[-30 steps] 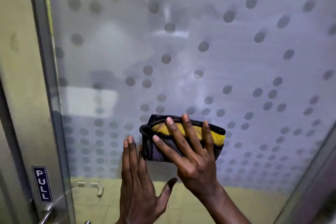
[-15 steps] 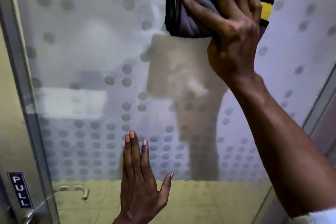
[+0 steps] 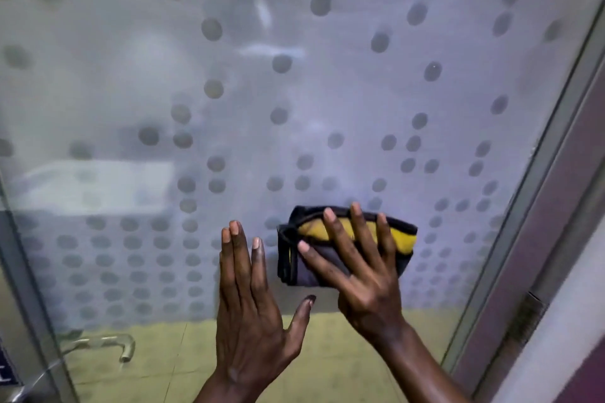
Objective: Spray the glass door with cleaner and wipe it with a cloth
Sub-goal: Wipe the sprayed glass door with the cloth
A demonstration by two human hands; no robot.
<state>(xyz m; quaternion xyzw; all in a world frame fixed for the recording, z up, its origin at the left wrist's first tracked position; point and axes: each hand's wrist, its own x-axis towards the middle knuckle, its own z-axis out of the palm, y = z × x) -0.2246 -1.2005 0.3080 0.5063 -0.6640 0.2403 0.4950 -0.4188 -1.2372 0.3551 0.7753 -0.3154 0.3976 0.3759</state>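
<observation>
Pressed a folded cloth (image 3: 347,247) of yellow and grey flat on the spotty glass door (image 3: 294,91) low down with the right hand (image 3: 363,275), fingers spread wide over it, and laid the left hand (image 3: 252,311) open and empty on the glass just beside.

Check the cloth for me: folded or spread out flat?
Folded. The cloth is a compact pad with stacked edges at its left end, pressed to the glass door under the right hand.
</observation>
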